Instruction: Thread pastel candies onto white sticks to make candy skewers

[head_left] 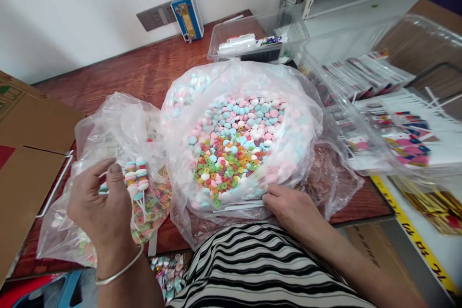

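Observation:
My left hand point(104, 207), with a bangle on its wrist, hovers over the left plastic bag point(119, 120). Its thumb and index finger curve toward each other with a small gap, and I see nothing held. Just right of it lie several candy skewers point(136, 180) of stacked colourful candies on white sticks. My right hand point(294, 209) is at the front rim of a large clear bag point(173, 163), its fingertips pinched at the ends of white sticks point(241, 206). Inside that bag are pastel tablet candies point(249, 113) and small ring candies point(224, 163) in green, orange and red.
A cardboard box point(36, 134) stands at the left. Behind the big bag is a clear plastic bin point(220, 41) with white packets. Clear trays point(346, 101) at the right hold packaged sticks. A blue box point(187, 17) leans on the wall. Wrapped candies point(169, 274) lie below the table's edge.

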A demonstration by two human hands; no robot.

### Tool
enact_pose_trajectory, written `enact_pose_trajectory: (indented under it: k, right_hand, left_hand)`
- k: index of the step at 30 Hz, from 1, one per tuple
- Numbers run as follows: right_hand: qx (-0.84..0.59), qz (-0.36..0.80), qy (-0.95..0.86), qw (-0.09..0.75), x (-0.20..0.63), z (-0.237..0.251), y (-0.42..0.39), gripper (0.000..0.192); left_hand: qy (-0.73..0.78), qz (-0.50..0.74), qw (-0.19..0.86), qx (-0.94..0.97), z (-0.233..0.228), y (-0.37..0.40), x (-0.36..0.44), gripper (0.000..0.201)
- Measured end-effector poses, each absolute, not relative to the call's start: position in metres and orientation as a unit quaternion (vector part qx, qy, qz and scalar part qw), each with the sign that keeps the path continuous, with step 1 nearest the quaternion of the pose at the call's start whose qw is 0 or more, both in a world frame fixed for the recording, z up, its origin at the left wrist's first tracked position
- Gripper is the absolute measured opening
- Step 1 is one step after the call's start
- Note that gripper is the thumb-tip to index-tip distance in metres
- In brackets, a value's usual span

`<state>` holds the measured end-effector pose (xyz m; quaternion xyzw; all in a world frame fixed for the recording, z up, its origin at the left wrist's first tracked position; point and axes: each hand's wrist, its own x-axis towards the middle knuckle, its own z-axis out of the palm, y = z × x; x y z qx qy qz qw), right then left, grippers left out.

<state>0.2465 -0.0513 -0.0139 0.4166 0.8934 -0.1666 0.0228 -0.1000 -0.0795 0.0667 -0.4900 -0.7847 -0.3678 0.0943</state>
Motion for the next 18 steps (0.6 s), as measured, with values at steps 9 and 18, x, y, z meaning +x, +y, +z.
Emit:
enact_pose_trajectory:
  k: [9,18]
  right_hand:
    - [0.398,-0.160,0.903,-0.016,0.239,-0.022,-0.054,0.016]
    - [0.410,-0.267,0.866,-0.105,0.253,-0.011,-0.047,0.022]
  left_hand:
    - [-0.713,-0.371,-0.147,-0.576,0.042,-0.057,-0.014,0.021]
    - [-0.682,-0.383,-0.316,-0.537,0.031,-0.050,-0.007,0.018]
